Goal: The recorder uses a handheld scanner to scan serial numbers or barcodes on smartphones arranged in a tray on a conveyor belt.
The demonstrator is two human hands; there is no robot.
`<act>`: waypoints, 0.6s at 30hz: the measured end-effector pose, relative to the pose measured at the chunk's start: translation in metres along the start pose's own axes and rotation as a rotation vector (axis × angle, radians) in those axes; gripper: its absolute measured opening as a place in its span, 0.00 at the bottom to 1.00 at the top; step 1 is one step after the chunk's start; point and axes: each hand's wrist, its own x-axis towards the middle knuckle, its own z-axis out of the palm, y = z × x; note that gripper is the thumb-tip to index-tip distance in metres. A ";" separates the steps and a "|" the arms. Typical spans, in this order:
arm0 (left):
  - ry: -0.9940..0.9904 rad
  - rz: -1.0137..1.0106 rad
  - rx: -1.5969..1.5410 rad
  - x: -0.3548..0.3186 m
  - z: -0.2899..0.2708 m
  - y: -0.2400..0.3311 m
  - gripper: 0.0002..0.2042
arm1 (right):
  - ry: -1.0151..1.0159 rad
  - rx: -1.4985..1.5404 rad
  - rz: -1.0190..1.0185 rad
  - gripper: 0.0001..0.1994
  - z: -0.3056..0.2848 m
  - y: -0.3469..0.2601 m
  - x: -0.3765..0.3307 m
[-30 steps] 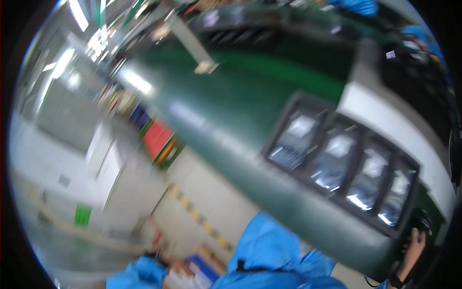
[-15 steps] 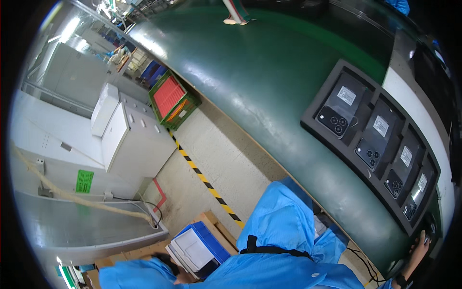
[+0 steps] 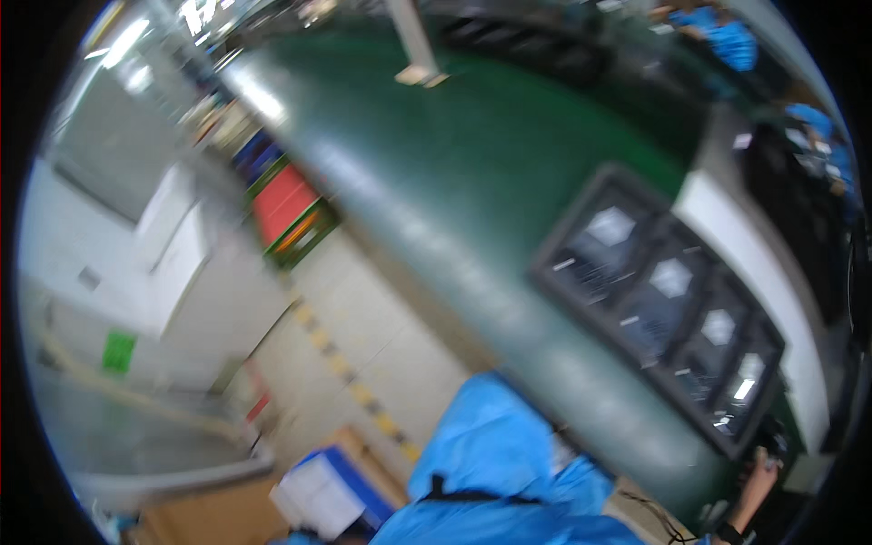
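Observation:
My right hand (image 3: 759,470), a dark band at its wrist, is at the lower right, below the near corner of a black tray (image 3: 627,350). Its fingers appear closed around a small dark object (image 3: 774,440), whose kind the blur hides. In the tray's recesses lie several dark smartphones, one of them a phone (image 3: 656,304) near the middle, each with a white label on its back. My left hand is almost wholly cut off at the lower edge, beside a white-and-blue bin (image 3: 318,495); its fingers do not show.
The tray lies on a long green worktable (image 3: 409,182). A whitish machine edge (image 3: 740,245) runs along its right. A green crate (image 3: 304,238) with red contents stands on the floor left of the table, near a white cabinet (image 3: 195,263). Farther off, people in blue (image 3: 718,41) work.
The whole view has swung and blurred, shifting the tray and table left and down. My left hand has nearly left the lower edge. My right hand stays by the same dark object.

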 end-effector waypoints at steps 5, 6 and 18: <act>0.167 -0.007 -0.304 0.034 0.019 0.129 0.19 | -0.087 0.222 0.044 0.15 0.033 -0.074 -0.057; 0.166 0.010 -0.292 0.039 0.023 0.148 0.19 | -0.095 0.240 0.026 0.14 0.030 -0.079 -0.059; 0.134 0.023 -0.172 0.074 0.050 0.226 0.18 | -0.030 0.226 0.041 0.10 0.019 -0.098 -0.063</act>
